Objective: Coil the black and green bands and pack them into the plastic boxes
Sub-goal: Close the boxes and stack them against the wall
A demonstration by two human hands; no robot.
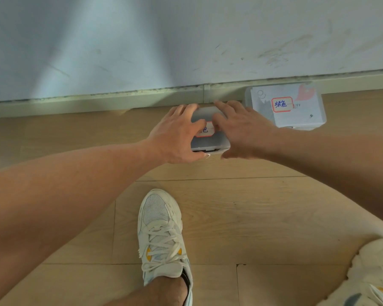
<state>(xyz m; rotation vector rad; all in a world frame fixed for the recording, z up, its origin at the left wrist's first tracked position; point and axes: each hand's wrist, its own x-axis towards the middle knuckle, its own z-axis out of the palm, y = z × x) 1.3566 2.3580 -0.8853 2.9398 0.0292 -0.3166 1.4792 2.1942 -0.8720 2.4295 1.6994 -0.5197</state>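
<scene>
**Two plastic boxes at the skirting board, one under both hands**

Item 1. Small clear plastic box [210, 141], lid closed, lying on the wooden floor [252, 213] just in front of the skirting board [97, 102]. It sits directly between and beneath the hands. A red-bordered label [206, 130] on its lid shows in the gap between the hands; its writing is partly covered.

Item 2. Left hand [175, 135]: lies over the left half of this box, fingers curled across the far edge of the lid, thumb hooked at the near left corner. It grips the box.

Item 3. Right hand [241, 129]: lies over the right half of the same box, fingers spread and nearly straight across the lid, thumb down by the near right corner. Whether it clasps the box or only presses on it cannot be told.

Item 4. Second plastic box [285, 107], larger, lid closed, on the floor just beyond and to the right of the right hand, its back against the skirting board. Its lid bears a red-bordered label with blue handwriting [282, 104]. It stands beside the smaller box.

Item 5. Bands: none in plain sight; the contents of both boxes cannot be made out.

Item 6. White laced shoe [161, 235], on the floor nearer the person than both hands; a second shoe [374, 272] at lower right.
</scene>
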